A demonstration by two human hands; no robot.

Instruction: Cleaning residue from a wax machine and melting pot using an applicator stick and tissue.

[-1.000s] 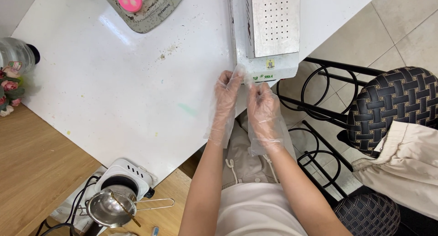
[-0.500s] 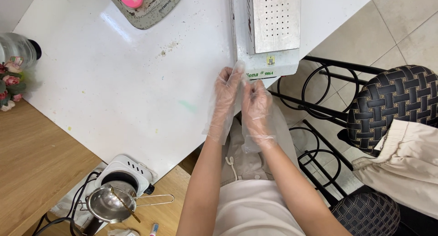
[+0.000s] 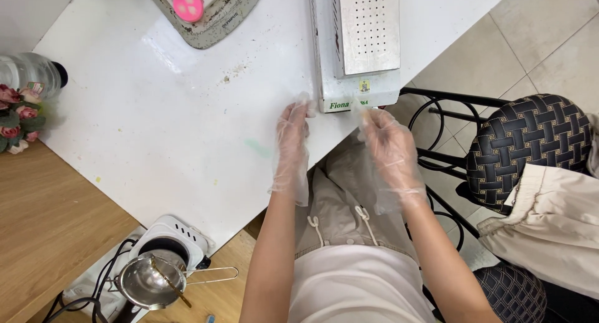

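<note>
Hands have parted since earlier: your left hand and right hand hover spread, gloved, holding nothing, beside the machine on the desk. Looks heavy, rigid; grip its base edges.

Your single view: head-worn camera, aimed steeply down over your own lap. Close range, forearms enter from bottom edge. White table runs diagonally through frame, its corner toward you. Your left hand and right hand sit near centre. Woven chair and floor tiles fill right side. No second view to overlap.
</note>
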